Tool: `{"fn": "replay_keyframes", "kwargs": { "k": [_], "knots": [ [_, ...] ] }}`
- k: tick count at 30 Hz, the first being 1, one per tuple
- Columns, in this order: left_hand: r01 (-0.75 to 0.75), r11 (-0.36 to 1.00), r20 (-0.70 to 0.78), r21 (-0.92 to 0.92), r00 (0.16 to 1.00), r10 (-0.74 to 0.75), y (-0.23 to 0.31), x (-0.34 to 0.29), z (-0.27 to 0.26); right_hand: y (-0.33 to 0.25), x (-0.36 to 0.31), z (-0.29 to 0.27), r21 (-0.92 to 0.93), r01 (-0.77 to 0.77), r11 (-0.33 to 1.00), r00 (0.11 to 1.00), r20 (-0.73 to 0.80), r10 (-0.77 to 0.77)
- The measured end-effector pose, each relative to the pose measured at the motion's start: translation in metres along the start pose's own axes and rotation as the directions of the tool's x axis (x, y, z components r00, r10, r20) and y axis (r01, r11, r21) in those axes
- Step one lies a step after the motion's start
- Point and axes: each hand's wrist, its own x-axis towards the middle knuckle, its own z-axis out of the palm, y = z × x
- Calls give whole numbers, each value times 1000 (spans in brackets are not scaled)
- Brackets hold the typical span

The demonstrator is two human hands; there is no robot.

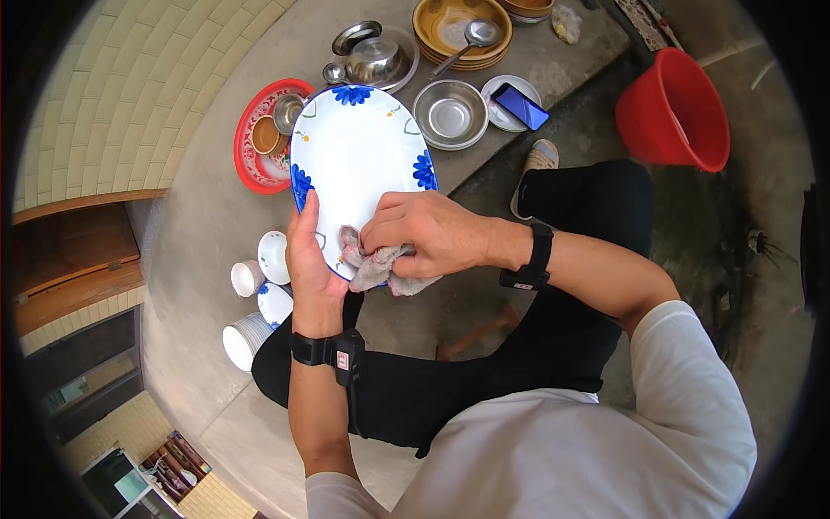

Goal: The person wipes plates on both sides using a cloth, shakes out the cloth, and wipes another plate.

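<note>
An oval white platter (359, 156) with blue flowers and a blue rim is tilted up in front of me. My left hand (313, 259) grips its lower left edge, the thumb lying over the rim and the other fingers hidden behind it. Bunched in my right hand (425, 232) is a greyish cloth (380, 266), pressed against the platter's lower right part. The fingers of that hand are closed round the cloth.
Beyond the platter stand a red patterned tray (245, 164) with cups, a steel bowl (450, 114), stacked brown bowls (450, 22) holding a ladle (482, 33), and a phone (521, 105) on white saucers. Stacked white bowls (246, 339) stand left; a red bucket (635, 108) stands right.
</note>
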Motion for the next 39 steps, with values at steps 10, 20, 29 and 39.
{"fn": "replay_keyframes", "kwargs": {
  "k": [10,20,29,39],
  "knots": [
    [107,973,99,205,987,-129,-19,-27,28,56,21,-13,323,-252,912,491,-769,408],
    [155,978,-257,141,960,-115,-7,-9,7,-8,-2,42,606,-280,744,912,-75,404],
    [333,943,35,7,942,-333,-41,-15,2,-7,-19,49,180,-188,965,903,-355,242],
    [178,929,125,325,965,-229,-28,-33,23,63,5,-20,263,-395,880,560,-691,458]
  ]
}}
